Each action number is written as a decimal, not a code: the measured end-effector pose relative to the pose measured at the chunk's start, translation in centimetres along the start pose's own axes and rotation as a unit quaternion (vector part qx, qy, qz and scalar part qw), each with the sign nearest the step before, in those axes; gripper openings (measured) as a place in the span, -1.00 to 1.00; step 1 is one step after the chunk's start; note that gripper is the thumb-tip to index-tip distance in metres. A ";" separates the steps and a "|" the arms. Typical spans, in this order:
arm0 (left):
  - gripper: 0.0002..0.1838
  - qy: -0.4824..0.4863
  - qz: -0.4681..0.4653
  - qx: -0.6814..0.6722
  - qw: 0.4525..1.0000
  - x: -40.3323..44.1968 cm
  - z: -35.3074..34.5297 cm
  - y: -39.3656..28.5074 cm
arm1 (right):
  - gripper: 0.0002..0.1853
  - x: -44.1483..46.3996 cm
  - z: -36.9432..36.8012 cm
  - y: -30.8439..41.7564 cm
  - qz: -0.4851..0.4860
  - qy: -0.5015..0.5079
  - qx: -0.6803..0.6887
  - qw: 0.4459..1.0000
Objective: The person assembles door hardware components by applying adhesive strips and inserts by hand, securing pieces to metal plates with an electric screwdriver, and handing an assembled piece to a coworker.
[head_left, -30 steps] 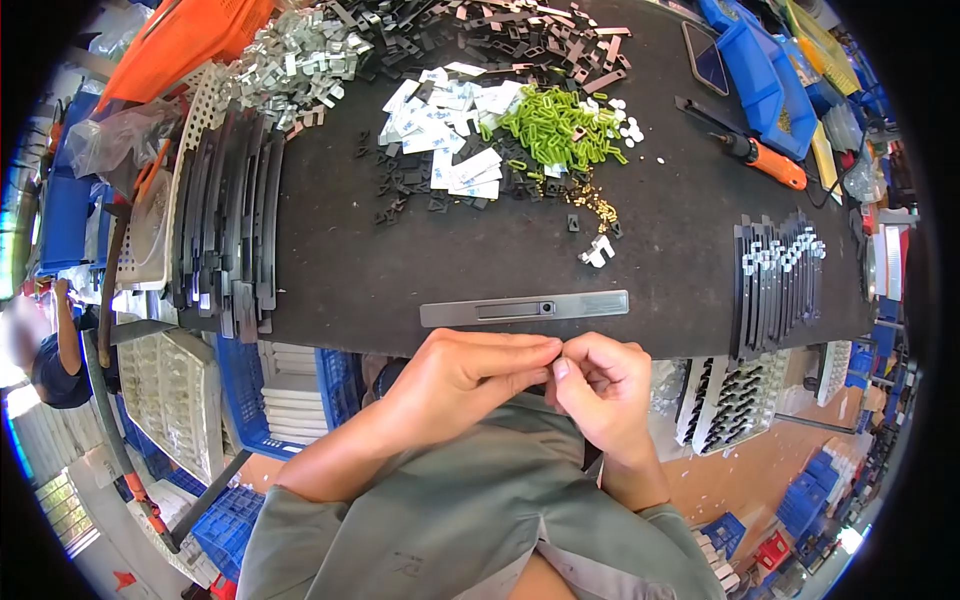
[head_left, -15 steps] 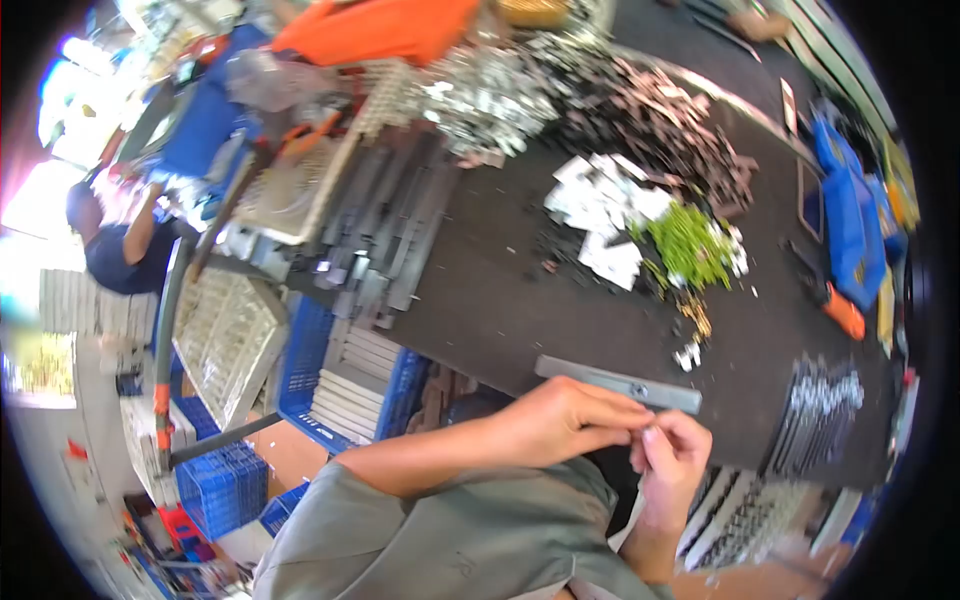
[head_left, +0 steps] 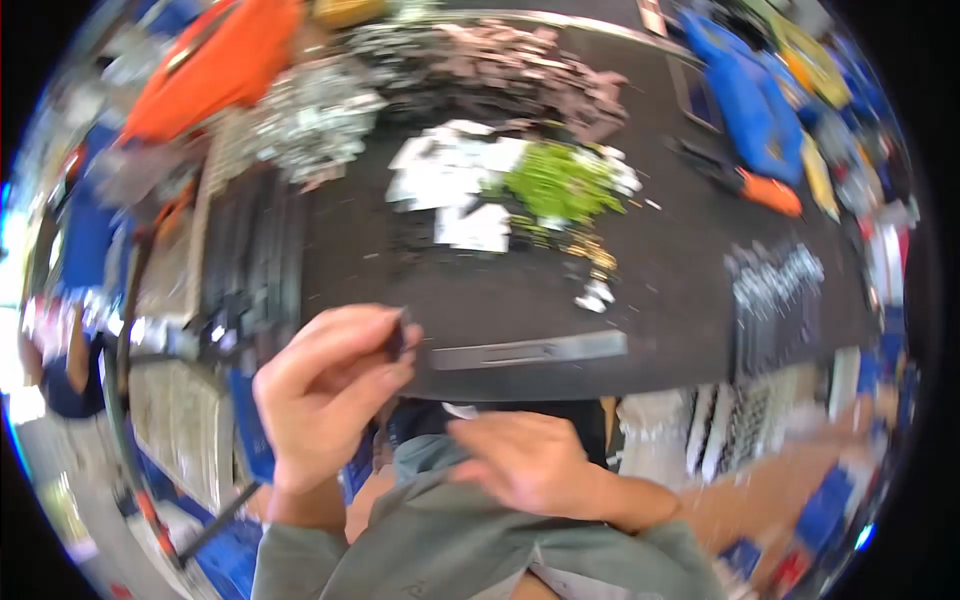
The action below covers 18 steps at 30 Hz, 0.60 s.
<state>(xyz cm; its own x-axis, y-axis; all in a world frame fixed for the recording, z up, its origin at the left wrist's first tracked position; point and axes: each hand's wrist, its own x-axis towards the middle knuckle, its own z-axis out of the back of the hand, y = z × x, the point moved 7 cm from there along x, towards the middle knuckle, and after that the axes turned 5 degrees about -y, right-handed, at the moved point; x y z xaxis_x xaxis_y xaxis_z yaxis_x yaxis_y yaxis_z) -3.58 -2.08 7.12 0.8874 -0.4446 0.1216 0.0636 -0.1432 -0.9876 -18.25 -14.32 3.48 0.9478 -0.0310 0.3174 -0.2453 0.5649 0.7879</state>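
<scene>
My left hand (head_left: 335,385) is raised at the table's front edge, left of a flat grey metal bar (head_left: 585,347). Its thumb and fingers pinch a small dark piece (head_left: 398,338). My right hand (head_left: 530,462) is below the table edge, in front of my body, blurred, with its fingers stretched. Near its fingertips a small white thing (head_left: 460,410) shows, too blurred to name. Behind the bar lie white paper pieces (head_left: 445,170), green clips (head_left: 560,185), small gold parts (head_left: 592,250) and a white piece (head_left: 594,296).
Dark strips (head_left: 255,245) lie at the left, silver clips (head_left: 315,120) and dark parts (head_left: 500,65) at the back. At the right are a blue bin (head_left: 755,110), an orange-handled tool (head_left: 770,193) and strips with silver clips (head_left: 775,310). A person (head_left: 72,365) is far left.
My hands, together before, are now apart. The left hand has moved left with the small dark piece, the right down toward my body. The view swung left and back.
</scene>
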 end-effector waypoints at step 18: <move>-0.51 -0.244 -0.098 0.682 0.683 -8.7 -14.5 11.6 | -0.39 -2.2 -6.2 -5.6 0.026 -0.001 -0.346 0.938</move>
<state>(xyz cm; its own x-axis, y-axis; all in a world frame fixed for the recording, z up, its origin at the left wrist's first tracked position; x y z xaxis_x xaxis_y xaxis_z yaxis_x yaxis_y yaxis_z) -17.14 -12.71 -3.93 0.8265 -0.1398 0.5454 0.2730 0.9467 -0.1710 -17.68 -12.26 -4.87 0.9374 0.0100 0.3482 -0.0995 0.9656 0.2403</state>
